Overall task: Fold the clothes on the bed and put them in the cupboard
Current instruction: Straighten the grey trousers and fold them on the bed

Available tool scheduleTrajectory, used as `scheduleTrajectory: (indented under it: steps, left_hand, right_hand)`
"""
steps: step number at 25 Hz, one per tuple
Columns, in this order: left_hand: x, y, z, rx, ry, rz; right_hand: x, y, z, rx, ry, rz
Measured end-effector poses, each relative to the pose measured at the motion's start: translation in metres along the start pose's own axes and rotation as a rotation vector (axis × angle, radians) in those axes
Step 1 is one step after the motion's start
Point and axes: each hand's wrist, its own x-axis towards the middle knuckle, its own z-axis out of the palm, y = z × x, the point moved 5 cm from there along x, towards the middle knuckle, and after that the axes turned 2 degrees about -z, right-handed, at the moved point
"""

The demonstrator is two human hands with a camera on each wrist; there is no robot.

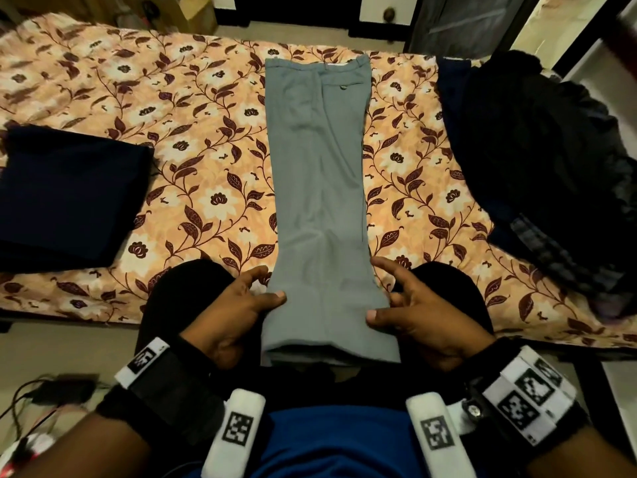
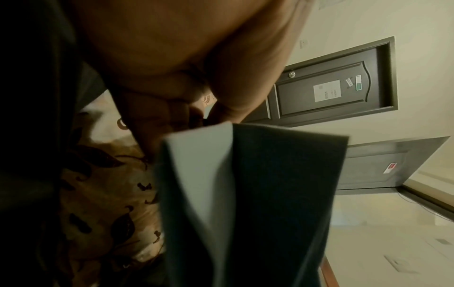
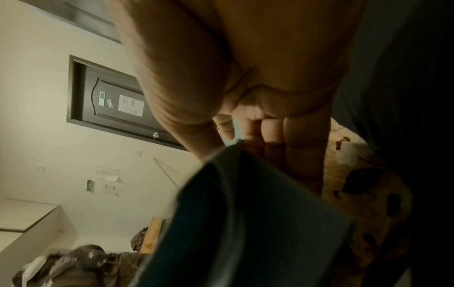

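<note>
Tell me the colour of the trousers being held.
Plain grey, as the trousers show best in the head view.

Grey trousers (image 1: 319, 188) lie flat along my floral bed (image 1: 193, 160), waistband at its far edge, hems lifted off its near edge; a folded navy garment (image 1: 65, 198) rests left, dark unfolded clothes (image 1: 544, 160) right.

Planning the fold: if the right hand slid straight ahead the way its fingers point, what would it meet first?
Probably nothing but the floral bedsheet: the right hand grips the grey trousers at their right edge, and its forefinger points up the bed alongside them.
</note>
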Motion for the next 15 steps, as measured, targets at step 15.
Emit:
scheduleTrajectory:
  steps: [15]
  left_hand:
    - [0.071, 0.355, 0.094, 0.159, 0.209, 0.894]
  right_hand:
    - [0.153, -0.36, -0.029, -0.39, 0.616, -0.738]
